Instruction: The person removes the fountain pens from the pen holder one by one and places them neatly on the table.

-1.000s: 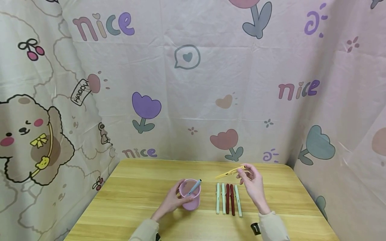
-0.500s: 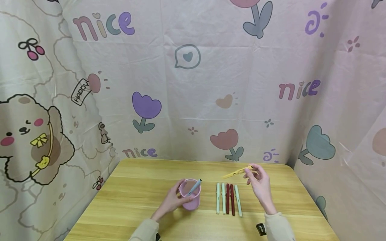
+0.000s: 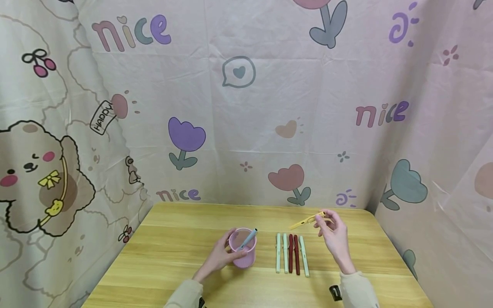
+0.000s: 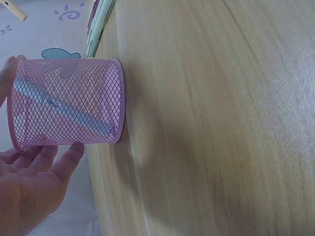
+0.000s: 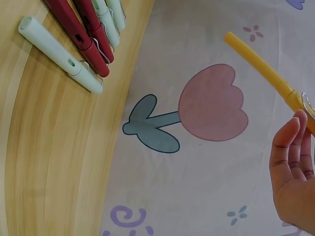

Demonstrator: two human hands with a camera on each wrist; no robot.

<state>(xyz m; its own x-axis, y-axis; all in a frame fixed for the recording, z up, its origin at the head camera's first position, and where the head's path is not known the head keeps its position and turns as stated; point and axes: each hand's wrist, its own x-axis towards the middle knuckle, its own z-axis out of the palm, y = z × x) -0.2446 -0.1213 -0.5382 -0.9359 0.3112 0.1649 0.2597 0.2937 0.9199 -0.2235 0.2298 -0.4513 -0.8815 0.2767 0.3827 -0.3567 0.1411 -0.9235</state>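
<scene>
My left hand (image 3: 222,256) grips a pink mesh pen holder (image 3: 245,260) near its rim, thumb on one side and fingers on the other. The holder (image 4: 69,98) stands upright on the table, and a light blue pen (image 3: 247,239) leans inside it, visible through the mesh. My right hand (image 3: 333,235) pinches a yellow pen (image 3: 306,220) in the air, above and beyond the row of pens. In the right wrist view, the yellow pen (image 5: 261,66) shows its wire clip at the fingertips; its other end is out of frame.
Right of the holder, several capped pens lie side by side: pale green pens (image 3: 278,253) and two dark red pens (image 3: 296,255). The wooden table (image 3: 173,239) ends at a patterned cloth backdrop (image 3: 246,119). A black band (image 3: 335,293) shows beside the right sleeve.
My right hand has shifted right with the yellow pen, mostly in the first half second. The left hand, the pen holder and the row of pens have stayed put.
</scene>
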